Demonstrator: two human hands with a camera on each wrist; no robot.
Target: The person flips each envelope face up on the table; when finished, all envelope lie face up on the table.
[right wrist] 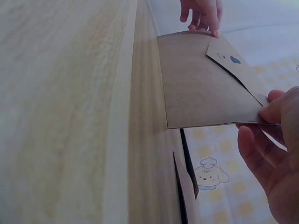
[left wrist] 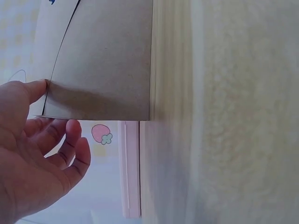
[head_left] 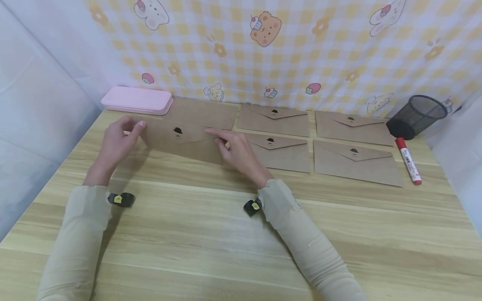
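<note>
A brown kraft envelope [head_left: 169, 144] with a black hat and moustache print is held up at a tilt between both hands. My left hand [head_left: 117, 140] pinches its left end near the upper corner, thumb on the flap side and fingers behind, as the left wrist view shows. At the opposite end, my right hand [head_left: 241, 151] pinches the other upper corner between thumb and fingers. In the right wrist view the lower long edge of the envelope [right wrist: 191, 86] is close to the tabletop. Behind it lies another brown envelope [head_left: 214, 113], partly covered in the head view.
Several similar envelopes [head_left: 282, 154] lie in two rows on the right of the wooden table [head_left: 180, 242]. A pink case [head_left: 137, 99] stands at the back left. On the right, a black mesh pen holder [head_left: 419, 115] lies tipped beside a red-capped marker [head_left: 409, 162].
</note>
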